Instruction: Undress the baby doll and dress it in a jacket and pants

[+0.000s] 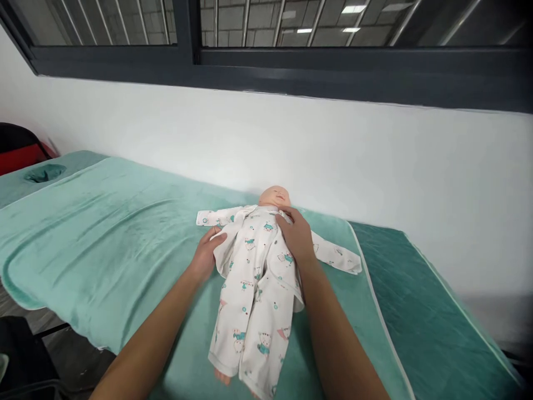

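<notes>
On the light green blanket that covers the near part of a padded table lies a baby doll on its back, head toward the white wall and feet toward the camera, seen from the head view, the only one. It wears a white romper printed with small teal and pink animals, its sleeves spread out flat to both sides and its front hanging loose; one bare foot shows under the lower hem. The left hand rests at the doll's side, its fingers curled around the loose edge of the romper's front panel, pinching the cloth just below the near sleeve. The right hand lies palm down and flat on the doll's chest, fingers spread and pointing toward the neck, pressing on the cloth without clasping it. Both bare forearms reach in from the bottom edge, one on each side of the doll's legs. Right of the blanket's white-piped edge a darker green cover shows. Far to the left, a face hole dips into the table's end, with something red and black behind it. Above the wall runs a dark window frame, its glass reflecting ceiling lights.
</notes>
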`<action>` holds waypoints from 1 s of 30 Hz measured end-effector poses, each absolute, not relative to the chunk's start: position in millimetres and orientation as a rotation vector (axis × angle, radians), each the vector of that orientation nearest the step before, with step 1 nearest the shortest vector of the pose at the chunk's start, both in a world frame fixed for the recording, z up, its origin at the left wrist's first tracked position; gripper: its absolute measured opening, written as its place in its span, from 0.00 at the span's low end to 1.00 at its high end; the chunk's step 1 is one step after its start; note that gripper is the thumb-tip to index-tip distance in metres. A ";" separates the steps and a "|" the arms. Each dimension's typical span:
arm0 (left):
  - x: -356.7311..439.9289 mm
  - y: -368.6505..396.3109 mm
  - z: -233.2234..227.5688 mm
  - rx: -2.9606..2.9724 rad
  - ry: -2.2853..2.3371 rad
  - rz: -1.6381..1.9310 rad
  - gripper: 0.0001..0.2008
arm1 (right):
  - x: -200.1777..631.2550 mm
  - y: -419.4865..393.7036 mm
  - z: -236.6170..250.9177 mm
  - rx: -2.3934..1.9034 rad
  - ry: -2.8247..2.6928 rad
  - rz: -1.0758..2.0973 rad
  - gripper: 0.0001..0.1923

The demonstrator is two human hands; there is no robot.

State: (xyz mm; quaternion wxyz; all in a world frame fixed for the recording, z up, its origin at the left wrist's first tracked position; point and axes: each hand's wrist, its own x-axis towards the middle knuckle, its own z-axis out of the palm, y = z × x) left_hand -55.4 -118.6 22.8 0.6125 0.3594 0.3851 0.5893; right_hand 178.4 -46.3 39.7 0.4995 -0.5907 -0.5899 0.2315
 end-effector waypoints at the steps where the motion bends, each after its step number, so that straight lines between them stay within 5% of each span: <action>1: -50.6 -123.2 30.6 0.845 0.862 1.353 0.16 | 177.9 -46.7 37.8 -1.418 -1.422 0.579 0.18; 9: -21.7 -149.5 65.3 1.632 0.748 0.889 0.12 | 180.7 -51.9 30.9 -1.348 -1.387 0.668 0.18; 15: -1.8 -94.2 73.8 1.770 1.068 1.249 0.09 | 178.0 -50.8 31.8 -1.404 -1.339 0.322 0.16; 21: 29.4 -14.8 73.6 1.792 1.437 1.017 0.09 | 178.6 -51.8 33.3 -1.537 -1.337 0.541 0.16; 30: 33.9 1.4 59.0 1.769 1.435 0.941 0.05 | 176.4 -48.7 49.1 -1.706 -1.383 0.634 0.10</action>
